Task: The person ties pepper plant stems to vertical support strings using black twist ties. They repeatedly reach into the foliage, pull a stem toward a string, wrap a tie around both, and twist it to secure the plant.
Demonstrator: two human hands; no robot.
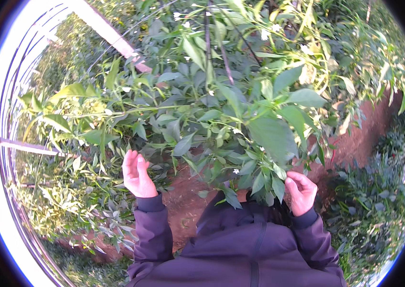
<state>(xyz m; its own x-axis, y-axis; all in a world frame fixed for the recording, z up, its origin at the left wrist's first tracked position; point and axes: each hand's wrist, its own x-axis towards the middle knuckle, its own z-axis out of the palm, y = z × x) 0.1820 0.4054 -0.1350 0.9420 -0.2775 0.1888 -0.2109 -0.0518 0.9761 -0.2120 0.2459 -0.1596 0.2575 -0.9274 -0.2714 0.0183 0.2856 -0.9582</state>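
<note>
Leafy pepper plants (191, 125) with small white flowers (236, 171) fill the space before me. My left hand (138, 174) is raised at the left side of the foliage, palm turned inward, fingers curled loosely and thumb apart, with nothing visible in it. On the right, my right hand (301, 192) is beside a hanging leafy shoot (272, 179), its thumb and forefinger close to a leaf edge. Whether they pinch that leaf is unclear. A large broad leaf (273, 138) hangs above and to the left of this hand. A thin red pepper (333, 156) shows farther right.
Dark strings (208, 46) run down into the plants. A pale post (116, 39) slants in at upper left, and another pale bar (32, 147) lies lower left. Reddish soil (184, 202) shows between plants, with more rows (371, 211) at right.
</note>
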